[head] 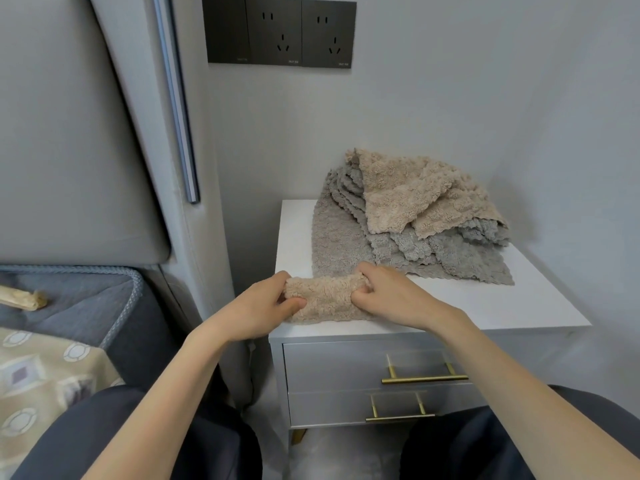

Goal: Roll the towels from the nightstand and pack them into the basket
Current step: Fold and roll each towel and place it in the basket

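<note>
A beige towel lies at the front left edge of the white nightstand, partly rolled into a short tube. My left hand grips its left end and my right hand grips its right end, fingers curled over the roll. Behind them, a pile of grey and beige towels sits loosely heaped on the back of the nightstand, one grey towel hanging flat toward the roll. No basket is in view.
The nightstand has two drawers with brass handles. A grey padded headboard and a bed with a patterned cover stand to the left. Dark wall sockets sit above. My knees are at the bottom.
</note>
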### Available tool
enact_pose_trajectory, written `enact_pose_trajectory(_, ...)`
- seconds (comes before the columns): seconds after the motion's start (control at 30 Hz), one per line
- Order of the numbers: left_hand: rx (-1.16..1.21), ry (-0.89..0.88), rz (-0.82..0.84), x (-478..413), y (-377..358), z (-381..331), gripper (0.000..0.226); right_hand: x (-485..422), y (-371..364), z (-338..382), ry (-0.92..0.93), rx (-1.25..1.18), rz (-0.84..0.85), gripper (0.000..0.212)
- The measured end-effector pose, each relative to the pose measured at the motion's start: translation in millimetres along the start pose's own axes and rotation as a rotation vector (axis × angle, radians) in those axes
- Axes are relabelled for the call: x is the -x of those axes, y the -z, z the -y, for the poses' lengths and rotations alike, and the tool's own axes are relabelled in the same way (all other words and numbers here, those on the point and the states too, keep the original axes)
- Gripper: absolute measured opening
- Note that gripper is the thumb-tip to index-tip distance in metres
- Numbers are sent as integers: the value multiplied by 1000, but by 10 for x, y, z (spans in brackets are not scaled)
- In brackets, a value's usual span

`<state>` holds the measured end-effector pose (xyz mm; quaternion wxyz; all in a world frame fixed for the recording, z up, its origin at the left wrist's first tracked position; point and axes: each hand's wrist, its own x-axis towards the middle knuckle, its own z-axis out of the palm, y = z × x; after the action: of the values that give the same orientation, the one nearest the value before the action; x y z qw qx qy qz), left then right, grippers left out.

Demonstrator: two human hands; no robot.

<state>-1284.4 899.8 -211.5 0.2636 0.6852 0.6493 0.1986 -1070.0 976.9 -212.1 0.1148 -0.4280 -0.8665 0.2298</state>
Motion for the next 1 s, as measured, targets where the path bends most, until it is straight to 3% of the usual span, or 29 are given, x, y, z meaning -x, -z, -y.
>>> enact_pose_trajectory(0.1, 89, -30, -73, 17, 2, -39, 20, 37, 12, -12, -11, 1, -35, 27)
enact_pose_trajectory(0.43, 742, -87, -167, -68, -12, -520, 9, 341, 426, -75, 9, -185, -225, 13)
enact_pose_trajectory(0.77, 820, -193, 16, -178, -164, -1363, 14, 1099, 1081, -102, -96, -94, -169, 52)
enact_pose_trajectory(0.87, 818, -245, 68, -158, -310, -1698, 14, 1379, 1188, -150, -168, -131, -168, 43)
enact_pose_trajectory(1.0, 843, -303, 188, -115, -572, -2081, 9, 1854, 1246, -264, -206, -372, -193, 23)
